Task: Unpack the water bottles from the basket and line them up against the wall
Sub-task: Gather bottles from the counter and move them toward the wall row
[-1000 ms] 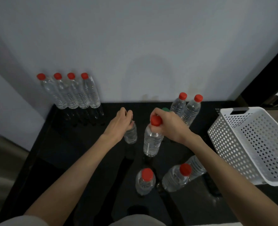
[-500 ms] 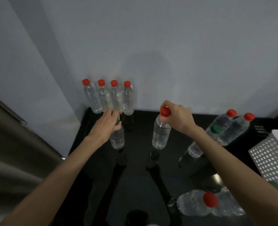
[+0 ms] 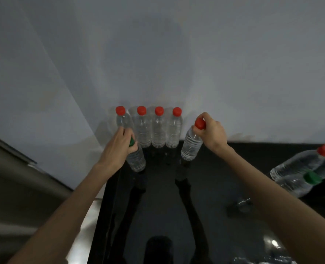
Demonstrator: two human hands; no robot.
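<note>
Several clear water bottles with red caps (image 3: 158, 128) stand in a row against the pale wall (image 3: 176, 54). My left hand (image 3: 117, 147) grips the top of a green-capped bottle (image 3: 136, 161), held in front of the row's left end. My right hand (image 3: 211, 132) holds a red-capped bottle (image 3: 191, 145) by its cap, tilted, just right of the row and close to the wall. The basket is out of view.
The black glossy table (image 3: 167, 206) runs from the wall toward me; its left edge drops off near my left forearm. More bottles, red-capped (image 3: 299, 164) and green-capped (image 3: 295, 182), stand at the right edge. Another bottle (image 3: 260, 261) shows at the bottom right.
Both hands have carried their bottles toward the wall and the row. The view has swung left, so the basket has left the frame.
</note>
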